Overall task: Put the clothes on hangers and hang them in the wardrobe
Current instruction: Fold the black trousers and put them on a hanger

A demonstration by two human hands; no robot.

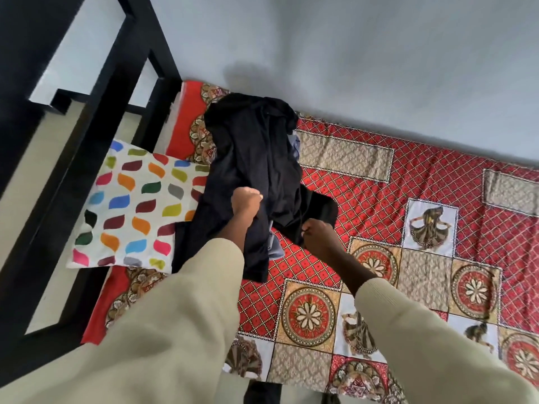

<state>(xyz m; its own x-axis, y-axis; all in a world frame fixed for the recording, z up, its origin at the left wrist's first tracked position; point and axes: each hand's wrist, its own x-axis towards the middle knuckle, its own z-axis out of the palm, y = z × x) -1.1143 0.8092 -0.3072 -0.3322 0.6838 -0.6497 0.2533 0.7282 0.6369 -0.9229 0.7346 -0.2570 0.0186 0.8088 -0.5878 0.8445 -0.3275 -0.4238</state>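
Far left, black bed frame [96,118] runs along the head edge of the bed [393,205]. Next, a white pillow [137,205] with coloured leaf shapes sits at the head corner, touching the dark fabric on its right side.

My left hand [246,201] is fisted tight, fingers curled into the black garment [256,158], bunching a fold of it. The garment is heaped near the head end of the bed, reaching up to the wall-side edge, and part hangs off my left hand. A bit of grey-blue cloth [275,247] peeks out underneath; I can't tell if it's a lining or a second piece.

My right hand [316,233] is also closed, pinching a lower edge of the same garment, possibly with a cord; too dark to be sure.

Handling call: it looks light, soft and floppy, no stiffness, drapes wherever it's let go. Thin fabric may slide off a hanger. Not fragile. I judge the best hold is at collar or shoulder seams, one hand each, so it hangs open; I can't make out where those are in this pile yet, so it needs shaking out.

No hanger or wardrobe in view. Right of the hands, just red patterned bedsheet [437,287].
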